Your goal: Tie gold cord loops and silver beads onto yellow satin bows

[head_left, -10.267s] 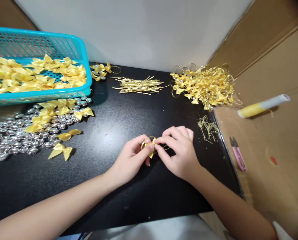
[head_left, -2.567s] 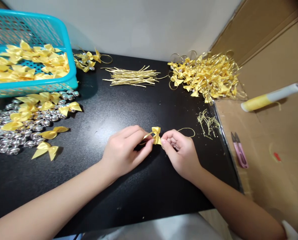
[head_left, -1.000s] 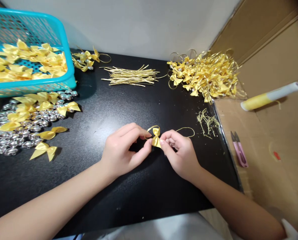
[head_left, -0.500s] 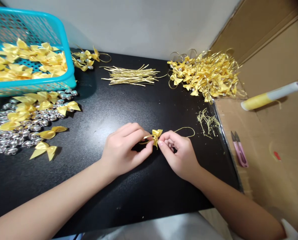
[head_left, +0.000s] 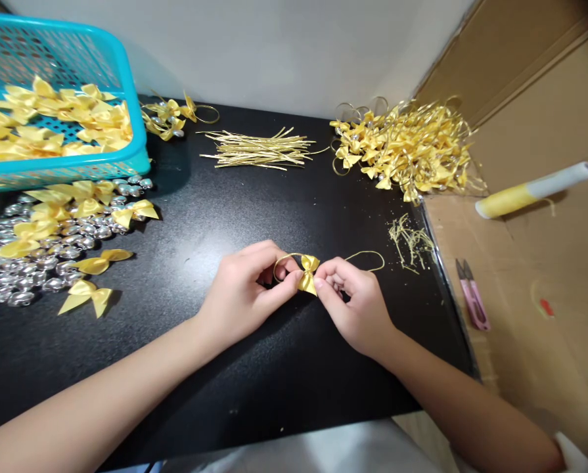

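Note:
Between my hands, low over the black table [head_left: 274,401], is a yellow ribbon bow [head_left: 308,272]. My left hand [head_left: 257,279] pinches the bow's left side between thumb and fingers. A thin gold cord [head_left: 286,255] arches from the bow over those fingertips. The fingertips of my right hand [head_left: 355,295] are closed at the bow's right edge. Behind that hand a loop of gold cord [head_left: 383,257] sticks out to the right. Whether a bead sits behind the bow is hidden.
At left a turquoise basket [head_left: 138,141] holds yellow bows, with silver beads [head_left: 42,266] and loose bows before it. Cut gold cords [head_left: 261,150] lie at the back. Finished-looking bow loops [head_left: 402,148] are heaped back right, near cord scraps [head_left: 409,240], pink thread snips [head_left: 472,295] and a tube [head_left: 535,190].
The bow has turned so its face shows more. The cord at my left fingers now stands up as a wider loop. My right hand has barely moved.

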`<state>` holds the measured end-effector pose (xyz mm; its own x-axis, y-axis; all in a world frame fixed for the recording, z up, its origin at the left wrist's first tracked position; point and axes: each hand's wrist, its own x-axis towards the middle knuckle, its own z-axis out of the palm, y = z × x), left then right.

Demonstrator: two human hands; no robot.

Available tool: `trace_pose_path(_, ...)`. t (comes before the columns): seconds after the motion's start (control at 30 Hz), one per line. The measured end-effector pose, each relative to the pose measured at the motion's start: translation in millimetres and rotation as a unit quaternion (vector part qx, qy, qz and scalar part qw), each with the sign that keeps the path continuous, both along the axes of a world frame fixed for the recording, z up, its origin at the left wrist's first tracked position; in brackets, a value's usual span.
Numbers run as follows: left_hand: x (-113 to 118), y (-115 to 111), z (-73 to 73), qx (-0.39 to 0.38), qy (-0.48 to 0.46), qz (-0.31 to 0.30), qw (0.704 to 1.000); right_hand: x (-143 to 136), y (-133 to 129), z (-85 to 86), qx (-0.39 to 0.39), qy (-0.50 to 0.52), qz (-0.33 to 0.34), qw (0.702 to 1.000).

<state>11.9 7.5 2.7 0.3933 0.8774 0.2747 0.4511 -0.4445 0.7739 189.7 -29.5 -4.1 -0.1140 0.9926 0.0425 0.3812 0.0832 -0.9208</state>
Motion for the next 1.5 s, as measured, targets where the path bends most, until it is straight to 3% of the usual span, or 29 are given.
trace_pose_path(0.27, 1.4, -0.4, -0.1, -0.031, -0.015, -0.001, 0.999, 1.3, -1.5, -1.5, -0.029, 0.014, 0.016, 0.999)
trace_pose_path(0.77, -0.1, -3.6, -5.0, 0.059, 0.028, -0.016, 0.998, 0.9, -4.2, -5.0, -0.003, 0.009, 0.024, 1.000)
trace_pose_path(1.1, 2.8, -5.5, -5.0, 0.057, 0.011, 0.000, 0.998, -1.5, -3.6, -5.7, 0.009, 0.024, 0.021, 0.999)
trace_pose_path(1.17, 4.2, -5.8, -2.1, 0.010, -0.022, 0.027, 0.999, -1.2, -3.7, -5.4, 0.005, 0.026, 0.017, 1.000)
trace_pose_path(1.27, 6.5, -5.4, 3.2, -0.179, -0.096, 0.039, 0.978, -1.1, -3.6, -5.2, 0.005, 0.027, 0.013, 1.000)
trace_pose_path(1.37, 8.2, -3.3, 6.0, -0.375, -0.170, 0.014, 0.911, -1.6, -3.2, -5.4, 0.011, 0.025, 0.010, 1.000)
trace_pose_path(1.5, 7.2, 0.1, 4.0, -0.485, -0.240, 0.005, 0.841, -2.5, -2.7, -5.9, 0.017, 0.029, 0.005, 0.999)
